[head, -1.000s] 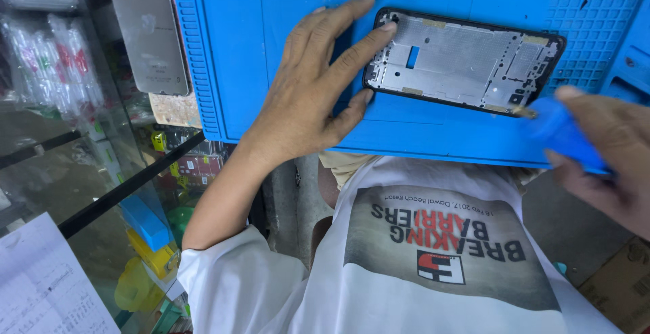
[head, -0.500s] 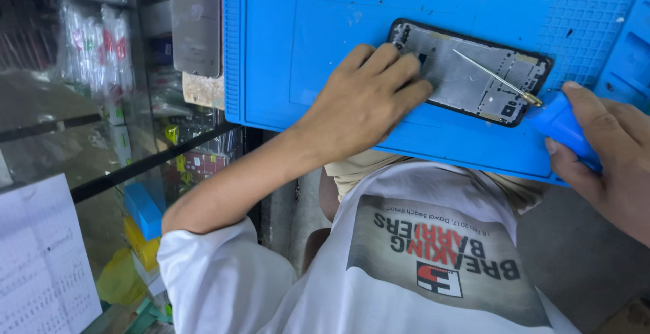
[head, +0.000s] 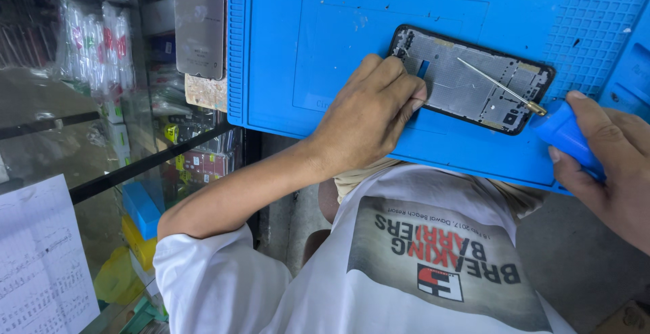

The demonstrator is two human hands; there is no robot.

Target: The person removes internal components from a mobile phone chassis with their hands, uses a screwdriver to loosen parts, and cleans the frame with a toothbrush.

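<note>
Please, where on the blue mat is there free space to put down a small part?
The blue mat is bare left of the phone frame, between its raised left rim and the left hand. The strip above the frame is also open. It is crowded around the frame's right end, where the right hand holds the screwdriver.

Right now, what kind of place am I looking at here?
Probably a small phone repair counter. An opened phone frame lies on a blue work mat; the left hand steadies it while the right hand works a blue-handled screwdriver. Packaged accessories hang beside the glass counter.
</note>
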